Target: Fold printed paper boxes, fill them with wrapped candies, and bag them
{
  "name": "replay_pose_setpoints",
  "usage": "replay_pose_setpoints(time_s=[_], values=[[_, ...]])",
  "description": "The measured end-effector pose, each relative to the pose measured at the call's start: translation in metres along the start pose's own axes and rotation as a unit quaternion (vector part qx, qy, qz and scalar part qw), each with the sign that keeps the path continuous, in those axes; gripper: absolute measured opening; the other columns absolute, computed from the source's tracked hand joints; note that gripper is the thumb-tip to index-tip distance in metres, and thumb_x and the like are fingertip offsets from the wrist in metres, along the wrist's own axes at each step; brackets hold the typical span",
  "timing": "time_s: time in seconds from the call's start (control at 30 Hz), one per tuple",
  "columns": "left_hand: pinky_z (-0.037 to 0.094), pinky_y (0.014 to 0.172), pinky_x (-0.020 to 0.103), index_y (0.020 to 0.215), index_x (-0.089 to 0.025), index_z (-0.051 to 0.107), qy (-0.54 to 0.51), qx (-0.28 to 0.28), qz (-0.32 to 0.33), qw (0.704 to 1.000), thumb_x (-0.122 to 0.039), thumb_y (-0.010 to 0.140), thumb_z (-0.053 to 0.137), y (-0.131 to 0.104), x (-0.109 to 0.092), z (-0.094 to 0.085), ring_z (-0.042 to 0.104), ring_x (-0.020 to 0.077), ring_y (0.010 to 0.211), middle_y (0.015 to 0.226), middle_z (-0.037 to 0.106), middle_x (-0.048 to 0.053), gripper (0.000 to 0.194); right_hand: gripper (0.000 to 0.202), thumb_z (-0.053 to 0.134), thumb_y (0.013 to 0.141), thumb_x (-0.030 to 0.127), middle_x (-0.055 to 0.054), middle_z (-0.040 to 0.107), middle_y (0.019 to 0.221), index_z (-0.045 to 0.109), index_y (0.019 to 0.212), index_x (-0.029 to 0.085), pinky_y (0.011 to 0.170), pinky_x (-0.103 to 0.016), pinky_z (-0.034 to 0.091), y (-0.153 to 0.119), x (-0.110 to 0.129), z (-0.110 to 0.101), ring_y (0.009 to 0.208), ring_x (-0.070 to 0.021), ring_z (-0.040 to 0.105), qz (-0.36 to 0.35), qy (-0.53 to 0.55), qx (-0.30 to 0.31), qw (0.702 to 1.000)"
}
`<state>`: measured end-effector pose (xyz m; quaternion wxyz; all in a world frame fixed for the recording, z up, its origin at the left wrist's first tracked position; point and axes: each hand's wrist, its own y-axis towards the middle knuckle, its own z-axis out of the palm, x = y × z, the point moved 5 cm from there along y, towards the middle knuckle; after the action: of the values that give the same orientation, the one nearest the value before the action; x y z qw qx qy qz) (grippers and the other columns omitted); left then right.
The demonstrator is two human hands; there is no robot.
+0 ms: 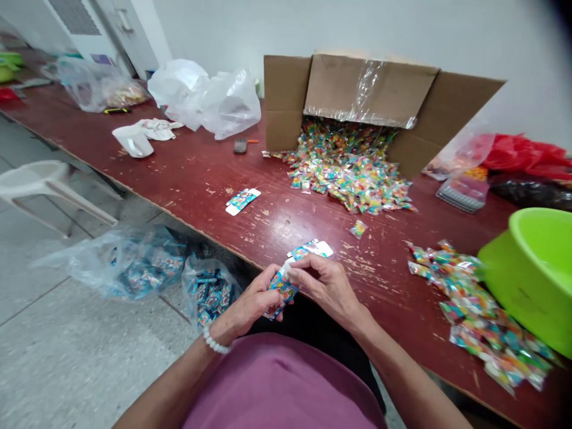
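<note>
My left hand [261, 296] is wrapped around a small blue printed candy box [282, 287] just off the table's front edge. At the box's upper end, my right hand [324, 285] pinches its white flap between thumb and fingers. Behind the hands lies another flattened blue box [322, 248] with white flaps. A further flat blue box [243, 201] rests on the table to the left. One clear candy packet [358, 229] lies alone beyond my right hand. What the box contains is hidden.
An open carton [370, 89] lies spilling many candy packets [353, 179] onto the red table [196, 173]. More packets [482, 316] lie beside a green basin [527, 280]. Bags of blue boxes [212, 295] stand on the floor left, near a white plastic stool [40, 173].
</note>
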<state>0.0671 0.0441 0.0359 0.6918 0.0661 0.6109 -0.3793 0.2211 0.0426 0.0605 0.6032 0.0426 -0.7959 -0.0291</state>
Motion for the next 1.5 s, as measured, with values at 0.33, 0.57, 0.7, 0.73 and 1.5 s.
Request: replay_pose_setpoints(time_s=[0.33, 0.57, 0.7, 0.73, 1.5], values=[[0.052, 0.051, 0.026, 0.105, -0.014, 0.064, -0.092, -0.075, 0.018, 0.993, -0.067, 0.087, 0.054, 0.001, 0.008, -0.006, 0.061, 0.0159, 0.062, 0.084, 0.068, 0.008, 0.058, 0.031, 0.078, 0.075, 0.040, -0.001, 0.070, 0.087, 0.069, 0.099, 0.022, 0.062, -0.028, 0.048, 0.004, -0.025, 0.010, 0.067, -0.0139, 0.059, 0.124, 0.160, 0.020, 0.979], [0.052, 0.049, 0.024, 0.102, -0.015, 0.068, -0.089, -0.085, 0.017, 0.992, -0.055, 0.086, 0.063, 0.002, 0.012, -0.006, 0.064, 0.0189, 0.072, 0.085, 0.068, 0.007, 0.043, 0.036, 0.077, 0.078, 0.046, 0.001, 0.066, 0.087, 0.066, 0.104, 0.024, 0.061, -0.024, 0.048, -0.003, -0.020, 0.022, 0.068, -0.0114, 0.058, 0.156, 0.278, 0.074, 0.945], [0.053, 0.044, 0.026, 0.107, -0.013, 0.065, -0.176, -0.101, 0.012, 0.979, -0.051, 0.080, 0.069, 0.004, 0.018, -0.005, 0.062, 0.0178, 0.061, 0.077, 0.067, 0.006, 0.047, 0.036, 0.081, 0.076, 0.040, 0.001, 0.069, 0.090, 0.070, 0.106, 0.023, 0.061, -0.020, 0.047, -0.008, -0.024, 0.029, 0.067, -0.0086, 0.059, 0.153, 0.346, 0.095, 0.921], [0.053, 0.044, 0.026, 0.109, -0.012, 0.065, -0.185, -0.104, 0.012, 0.977, -0.049, 0.079, 0.069, 0.004, 0.019, -0.004, 0.062, 0.0178, 0.060, 0.077, 0.067, 0.007, 0.048, 0.035, 0.082, 0.075, 0.039, 0.001, 0.069, 0.088, 0.071, 0.103, 0.022, 0.059, -0.019, 0.046, -0.008, -0.026, 0.032, 0.065, -0.0081, 0.058, 0.157, 0.351, 0.092, 0.919], [0.048, 0.039, 0.022, 0.127, -0.013, 0.066, -0.214, -0.069, -0.051, 0.973, -0.068, 0.094, 0.040, 0.005, 0.021, 0.001, 0.057, 0.0126, 0.044, 0.069, 0.068, 0.008, 0.070, 0.019, 0.069, 0.087, 0.036, -0.005, 0.075, 0.092, 0.070, 0.083, 0.018, 0.051, -0.022, 0.049, -0.007, -0.012, 0.034, 0.055, -0.0091, 0.059, 0.085, 0.232, 0.048, 0.968]])
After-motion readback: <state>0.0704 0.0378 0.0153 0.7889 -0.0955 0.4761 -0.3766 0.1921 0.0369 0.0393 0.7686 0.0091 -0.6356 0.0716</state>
